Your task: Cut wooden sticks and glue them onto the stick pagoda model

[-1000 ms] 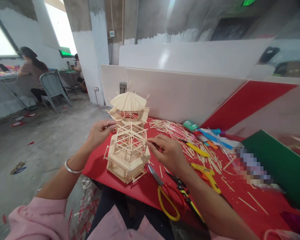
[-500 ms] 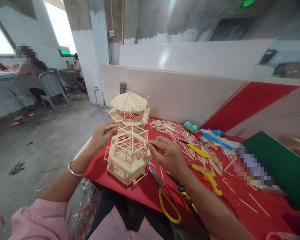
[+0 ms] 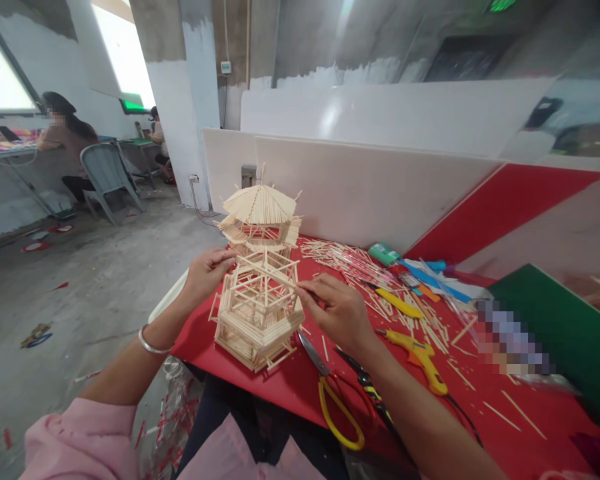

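A hexagonal frame of thin wooden sticks (image 3: 257, 313) stands on the red table (image 3: 300, 377) in front of me. My left hand (image 3: 205, 272) and my right hand (image 3: 336, 310) each pinch one end of a thin stick (image 3: 267, 270) lying across the frame's open top. Just behind the frame stands a finished stick pagoda roof piece (image 3: 260, 217).
Yellow-handled scissors (image 3: 330, 393), a yellow glue gun (image 3: 420, 357), a yellow knife (image 3: 397, 301) and many loose sticks (image 3: 360, 267) lie to the right. A green board (image 3: 555, 327) is at far right, white panels behind. People sit at tables far left (image 3: 65, 143).
Both hands and the stick have shifted only slightly over the frame's top; the view moved a little. Nothing was picked up or let go.
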